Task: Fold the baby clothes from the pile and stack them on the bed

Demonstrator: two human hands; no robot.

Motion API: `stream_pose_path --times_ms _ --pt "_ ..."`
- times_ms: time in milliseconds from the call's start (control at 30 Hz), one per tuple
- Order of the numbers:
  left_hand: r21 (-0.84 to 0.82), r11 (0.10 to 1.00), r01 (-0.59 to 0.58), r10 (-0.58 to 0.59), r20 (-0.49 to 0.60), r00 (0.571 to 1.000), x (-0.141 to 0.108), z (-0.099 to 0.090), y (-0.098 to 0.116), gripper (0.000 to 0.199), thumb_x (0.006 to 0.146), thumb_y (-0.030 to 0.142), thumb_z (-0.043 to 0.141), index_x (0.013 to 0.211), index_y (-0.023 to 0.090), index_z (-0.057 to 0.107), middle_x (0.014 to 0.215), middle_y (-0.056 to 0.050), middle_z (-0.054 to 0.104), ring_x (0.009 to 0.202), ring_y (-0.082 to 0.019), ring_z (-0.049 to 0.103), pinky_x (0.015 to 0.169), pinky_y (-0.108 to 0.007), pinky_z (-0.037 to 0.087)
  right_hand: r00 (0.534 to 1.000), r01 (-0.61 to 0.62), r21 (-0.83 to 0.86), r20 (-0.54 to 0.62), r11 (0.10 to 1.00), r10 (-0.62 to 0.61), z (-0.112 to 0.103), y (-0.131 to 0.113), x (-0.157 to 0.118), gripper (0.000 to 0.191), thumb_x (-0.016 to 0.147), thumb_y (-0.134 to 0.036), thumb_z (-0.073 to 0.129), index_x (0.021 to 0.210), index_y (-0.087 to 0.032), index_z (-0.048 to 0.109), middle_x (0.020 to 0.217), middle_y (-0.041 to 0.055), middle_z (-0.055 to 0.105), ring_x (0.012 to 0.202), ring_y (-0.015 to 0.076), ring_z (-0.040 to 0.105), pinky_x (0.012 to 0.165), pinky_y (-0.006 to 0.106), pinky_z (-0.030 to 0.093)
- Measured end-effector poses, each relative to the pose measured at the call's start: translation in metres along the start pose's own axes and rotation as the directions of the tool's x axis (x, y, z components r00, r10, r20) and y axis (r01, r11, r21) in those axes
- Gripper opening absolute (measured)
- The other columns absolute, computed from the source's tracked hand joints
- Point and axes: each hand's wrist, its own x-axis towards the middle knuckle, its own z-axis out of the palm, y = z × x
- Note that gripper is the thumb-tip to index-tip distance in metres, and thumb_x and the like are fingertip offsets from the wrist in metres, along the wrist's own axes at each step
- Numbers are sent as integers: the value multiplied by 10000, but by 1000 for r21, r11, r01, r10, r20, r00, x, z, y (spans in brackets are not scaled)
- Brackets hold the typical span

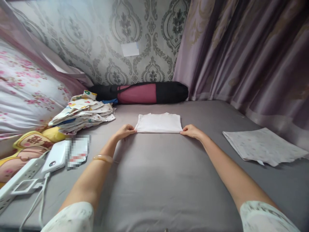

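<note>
A white cloth garment, folded into a flat rectangle, lies on the grey bed sheet in front of me. My left hand pinches its near left corner between thumb and fingers. At the near right corner, my right hand grips the fabric in the same way. The near edge runs straight between both hands. Two small raised bits show along the far edge. What kind of garment it is, I cannot tell.
Patterned folded clothes are piled at the left. A pale printed cloth lies at the right. A black and pink long bag rests against the wall. Near left are a white power bank, a power strip and cables.
</note>
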Motion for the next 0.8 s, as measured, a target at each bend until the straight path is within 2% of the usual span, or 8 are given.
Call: stream_pose_path --times_ms 167,267,367,400,500,600,667,800 --pt "93 995 -26 24 14 1000 3 -8 -3 445 638 615 648 646 170 638 569 15 532 573 -139 476 523 -226 321 999 25 -58 42 998 -22 -9 5 -1 190 730 -377 689 709 -191 655 498 -55 525 439 89 445 451 203 313" --pt "257 966 0 48 -180 982 8 -2 -1 398 739 534 613 892 174 683 826 -64 673 797 -222 596 693 -289 443 998 12 -208 -60 978 -25 -10 -7 -4 174 788 -348 654 844 -184 677 659 16 652 581 150 595 556 240 434" --pt "454 891 28 172 -393 903 21 20 15 324 875 393 494 1059 178 651 1095 -141 667 1053 -281 580 922 -393 435 950 74 -339 -263 938 -170 3 -38 -3 289 918 -298 483 1100 -158 658 1088 144 695 989 245 654 833 323 489" --pt "504 864 -7 225 -373 900 26 32 23 324 896 353 469 1105 173 638 1157 -157 649 1115 -292 560 973 -419 415 924 123 -366 -296 922 -241 12 -51 -2 356 952 -288 415 1209 -144 617 1233 170 643 1121 261 608 935 352 456" --pt "589 780 -212 388 -189 902 45 69 51 410 937 309 422 1299 159 540 1361 -157 554 1312 -306 434 1084 -456 339 896 292 -436 -186 851 -403 42 -85 6 517 993 -314 315 1463 -115 398 1545 148 369 1422 288 316 1153 458 242" --pt "639 752 -161 339 -166 926 62 96 71 494 974 297 334 1416 97 433 1483 -178 442 1438 -337 273 1150 -507 241 899 329 -490 -98 807 -426 67 -103 19 566 991 -316 275 1522 -122 309 1616 93 211 1489 293 118 1185 552 66" --pt "671 735 -97 269 -157 950 71 104 77 530 993 318 283 1451 75 389 1513 -181 406 1465 -340 218 1173 -523 188 905 329 -515 -67 792 -420 74 -105 28 572 978 -294 267 1526 -136 312 1619 72 207 1492 287 102 1181 570 33" --pt "716 696 -51 199 -124 972 81 107 73 560 1009 382 219 1489 130 359 1553 -127 363 1482 -305 190 1196 -514 137 916 324 -545 -26 774 -401 77 -101 40 582 958 -283 270 1528 -178 326 1612 41 237 1489 278 118 1180 576 34"
